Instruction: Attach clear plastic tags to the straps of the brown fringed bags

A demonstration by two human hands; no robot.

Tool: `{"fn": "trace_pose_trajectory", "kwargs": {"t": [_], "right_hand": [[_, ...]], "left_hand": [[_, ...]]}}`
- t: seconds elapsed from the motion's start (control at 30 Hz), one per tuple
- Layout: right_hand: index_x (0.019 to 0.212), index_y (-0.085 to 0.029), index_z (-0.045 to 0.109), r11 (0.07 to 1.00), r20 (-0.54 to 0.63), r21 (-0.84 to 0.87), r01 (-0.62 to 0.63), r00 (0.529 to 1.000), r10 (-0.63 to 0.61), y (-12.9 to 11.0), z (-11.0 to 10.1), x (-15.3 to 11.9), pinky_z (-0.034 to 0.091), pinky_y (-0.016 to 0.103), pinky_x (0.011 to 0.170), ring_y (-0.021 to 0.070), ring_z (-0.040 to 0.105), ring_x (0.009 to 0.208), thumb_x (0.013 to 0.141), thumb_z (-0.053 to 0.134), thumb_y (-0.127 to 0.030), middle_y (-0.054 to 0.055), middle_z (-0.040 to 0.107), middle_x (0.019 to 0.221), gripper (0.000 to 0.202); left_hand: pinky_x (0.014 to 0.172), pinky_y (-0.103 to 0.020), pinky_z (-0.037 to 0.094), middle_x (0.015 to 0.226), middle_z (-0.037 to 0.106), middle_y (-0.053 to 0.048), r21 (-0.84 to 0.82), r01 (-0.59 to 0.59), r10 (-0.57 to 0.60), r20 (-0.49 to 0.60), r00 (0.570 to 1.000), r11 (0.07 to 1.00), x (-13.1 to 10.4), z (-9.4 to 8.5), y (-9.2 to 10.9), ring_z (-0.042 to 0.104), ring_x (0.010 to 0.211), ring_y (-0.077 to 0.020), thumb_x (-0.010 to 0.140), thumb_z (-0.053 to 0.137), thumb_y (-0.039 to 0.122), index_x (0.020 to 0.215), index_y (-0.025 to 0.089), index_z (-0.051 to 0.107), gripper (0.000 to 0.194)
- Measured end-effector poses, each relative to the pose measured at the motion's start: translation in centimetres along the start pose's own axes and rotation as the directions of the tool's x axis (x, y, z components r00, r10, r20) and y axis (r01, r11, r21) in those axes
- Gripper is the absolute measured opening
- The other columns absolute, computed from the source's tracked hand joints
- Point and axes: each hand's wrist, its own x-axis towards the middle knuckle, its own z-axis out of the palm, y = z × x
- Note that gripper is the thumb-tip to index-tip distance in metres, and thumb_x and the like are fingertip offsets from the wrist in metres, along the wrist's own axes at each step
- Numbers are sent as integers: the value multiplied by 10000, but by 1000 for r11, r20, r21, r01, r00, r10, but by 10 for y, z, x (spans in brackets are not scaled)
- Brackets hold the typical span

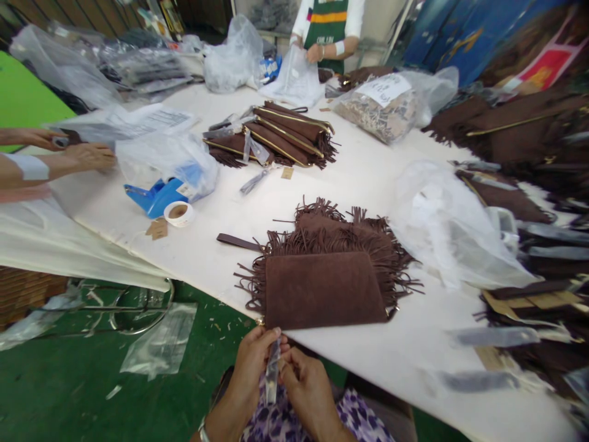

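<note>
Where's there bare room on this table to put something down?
Bare tabletop shows between the front brown bag and the wrapped strips, between the white roll and the brown wrist strap, and between the zippered pouches and the white plastic bag. Crowded: the right edge, with brown bags, and the far left, with wrapped packages.

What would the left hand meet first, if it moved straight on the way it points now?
Most likely the near edge of the brown fringed bag, close to its left corner; whether the left hand is level with it is unclear.
</note>
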Motion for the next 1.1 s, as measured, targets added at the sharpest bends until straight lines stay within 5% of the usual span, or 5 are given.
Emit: {"fn": "trace_pose_trajectory", "kwargs": {"t": [0.27, 0.6, 0.87, 1.1], "right_hand": [[754, -178, 610, 992, -55, -126, 24, 998, -31, 1, -3, 0, 336, 215, 548, 141, 548, 604, 839, 467, -231, 1, 644, 686, 174], [795, -204, 612, 986, -86, -165, 30, 995, -45, -1, -4, 3, 395, 229, 656, 166, 619, 704, 889, 440, -280, 14, 685, 772, 210], [820, -195, 601, 955, -14, -291, 61, 998, -68, -1, -4, 5, 389, 259, 647, 188, 621, 715, 890, 427, -274, 37, 683, 794, 204], [879, -220, 611, 969, -32, -233, 80, 995, -90, -11, -19, 4, 416, 248, 675, 174, 629, 730, 917, 404, -276, 14, 687, 806, 218]], "left_hand": [[651, -313, 521, 801, 720, -90, 28, -3, 2, 19, 1000, 1000, 4, -3, -4, 692, 719, -238, 718, 656, 281, 870, 136, 618, 214], [761, -348, 522, 944, 717, -119, -221, 60, -14, 203, 979, 974, -10, -15, -16, 671, 892, -261, 782, 665, 340, 970, 134, 664, 279], [852, -357, 492, 992, 719, -130, -173, -45, 80, 197, 977, 984, 3, -19, -31, 662, 879, -250, 739, 748, 336, 1016, 127, 699, 351], [756, -266, 465, 821, 693, -54, -188, -90, 121, 164, 979, 978, -1, -11, -27, 615, 762, -173, 791, 691, 347, 883, 147, 696, 220]]}}
